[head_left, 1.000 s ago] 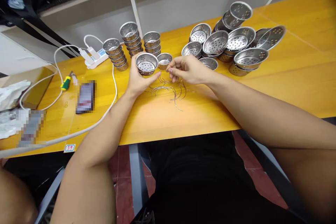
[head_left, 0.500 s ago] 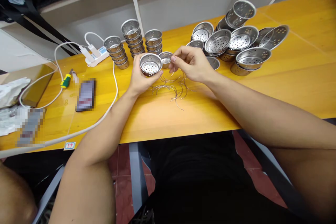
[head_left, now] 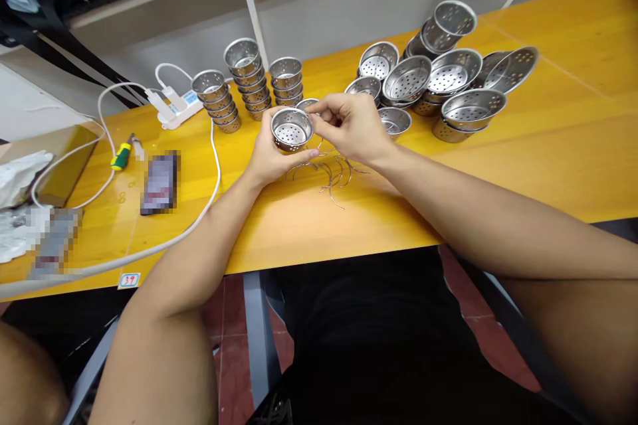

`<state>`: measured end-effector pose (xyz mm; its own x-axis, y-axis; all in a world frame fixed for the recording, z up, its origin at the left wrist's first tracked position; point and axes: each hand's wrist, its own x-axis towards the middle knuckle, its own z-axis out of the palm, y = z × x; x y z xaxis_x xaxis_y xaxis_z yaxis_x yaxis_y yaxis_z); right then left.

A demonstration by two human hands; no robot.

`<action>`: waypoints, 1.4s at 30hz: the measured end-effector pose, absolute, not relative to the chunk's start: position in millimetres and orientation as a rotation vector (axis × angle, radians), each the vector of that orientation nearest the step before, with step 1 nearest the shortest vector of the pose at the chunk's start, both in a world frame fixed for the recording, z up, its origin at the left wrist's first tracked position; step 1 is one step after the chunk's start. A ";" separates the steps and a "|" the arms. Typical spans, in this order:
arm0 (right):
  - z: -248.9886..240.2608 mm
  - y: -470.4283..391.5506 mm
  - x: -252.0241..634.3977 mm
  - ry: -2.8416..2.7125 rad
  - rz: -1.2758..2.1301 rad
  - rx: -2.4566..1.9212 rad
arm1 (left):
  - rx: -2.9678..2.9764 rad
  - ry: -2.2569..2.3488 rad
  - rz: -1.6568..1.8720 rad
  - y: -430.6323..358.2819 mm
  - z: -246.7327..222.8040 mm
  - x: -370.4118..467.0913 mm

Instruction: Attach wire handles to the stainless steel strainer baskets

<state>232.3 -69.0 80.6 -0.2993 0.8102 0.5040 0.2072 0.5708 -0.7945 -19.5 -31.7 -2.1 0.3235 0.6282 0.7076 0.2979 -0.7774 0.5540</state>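
Note:
A perforated metal cup [head_left: 292, 129] is held tilted in my left hand [head_left: 269, 154], its open top facing me. My right hand [head_left: 356, 127] pinches a thin curved wire [head_left: 319, 143] right at the cup's right rim. Below the hands, several loose curved wires [head_left: 333, 176] lie on the yellow table [head_left: 294, 226]. Another small cup [head_left: 308, 105] stands just behind the held one, partly hidden by my right fingers.
Stacked cups [head_left: 216, 101] stand at the back left, beside a white power strip [head_left: 178, 109]. More cups [head_left: 406, 80] are heaped at the back right. A phone [head_left: 159, 182], a green-yellow tool [head_left: 121, 156] and a white cable [head_left: 216, 166] lie on the left.
My right hand has moved left to the rim of the held cup, bringing the wire against it. The held cup has shifted slightly right. The whole view has moved a little.

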 end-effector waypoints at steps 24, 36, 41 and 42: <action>73.6 -67.5 221.4 -1.797 0.692 -0.888 | 2.225 0.811 1.358 -42.8 3.3 -13.2; 80.4 -65.9 230.6 -1.820 1.254 -0.514 | 2.162 0.801 1.307 -42.7 9.4 -22.1; 79.3 -62.0 231.1 -1.807 1.261 -0.519 | 2.239 0.759 1.338 -38.3 1.5 -18.0; 79.2 -61.4 231.6 -1.813 1.259 -0.524 | 2.249 0.752 1.337 -37.2 0.4 -18.1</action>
<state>231.6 -61.4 79.2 -0.5551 0.7282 0.4020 -0.1219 0.4068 -0.9053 -18.1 -37.2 0.4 0.3927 0.6364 0.6639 0.2368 -0.7675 0.5957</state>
